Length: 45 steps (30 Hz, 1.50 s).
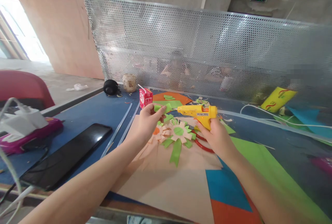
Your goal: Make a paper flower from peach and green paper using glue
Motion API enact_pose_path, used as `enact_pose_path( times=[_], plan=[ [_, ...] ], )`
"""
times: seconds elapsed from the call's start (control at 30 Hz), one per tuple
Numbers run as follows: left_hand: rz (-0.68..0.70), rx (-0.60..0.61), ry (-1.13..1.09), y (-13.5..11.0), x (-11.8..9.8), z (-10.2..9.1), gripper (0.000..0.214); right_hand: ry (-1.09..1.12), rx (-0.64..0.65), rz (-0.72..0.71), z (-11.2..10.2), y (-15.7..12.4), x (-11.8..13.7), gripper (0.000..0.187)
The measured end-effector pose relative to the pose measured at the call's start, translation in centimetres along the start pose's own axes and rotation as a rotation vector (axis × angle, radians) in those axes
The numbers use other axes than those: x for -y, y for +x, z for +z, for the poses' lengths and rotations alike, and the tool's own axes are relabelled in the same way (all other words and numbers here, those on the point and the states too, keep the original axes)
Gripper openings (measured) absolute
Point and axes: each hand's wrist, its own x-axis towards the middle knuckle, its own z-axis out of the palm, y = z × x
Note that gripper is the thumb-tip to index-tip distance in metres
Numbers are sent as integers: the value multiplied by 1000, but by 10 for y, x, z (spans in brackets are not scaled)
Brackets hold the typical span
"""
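A small green paper strip [166,107] is pinched in my left hand [150,120]. My right hand [212,132] grips a yellow hot glue gun [198,110], its nozzle pointing left at the strip; whether the tip touches the paper I cannot tell. Below my hands lie paper flowers: one has a green centre and pale petals [178,132], another an orange centre [156,131] and is partly covered by my left hand. Green paper leaves [176,153] spread from them over pale paper sheets [166,182]. Red-handled scissors [203,145] rest beside the flowers, partly hidden by my right hand.
A black phone [68,154] and a power strip with chargers [28,127] lie left, near clear glue sticks [118,128]. A red drink carton [145,98] stands ahead. Green paper [272,172] spreads right. A perforated metal screen [207,51] borders the table; people sit behind it.
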Motion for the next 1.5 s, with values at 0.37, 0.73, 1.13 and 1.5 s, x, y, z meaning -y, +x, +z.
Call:
enact_pose_path(
  times=[0.37,0.73,1.13,1.5],
  plan=[
    [-8,12,14,-2,-1,1,23,39,-20,8,1,0,-1,32],
    [-30,31,37,-1,1,1,24,85,-26,-31,0,0,0,33],
    [-55,-48,73,4,7,-5,23,-7,-13,-53,-1,-2,1,29],
    [-129,48,146,-8,2,1,24,-144,-77,-75,1,-1,-5,29]
  ],
)
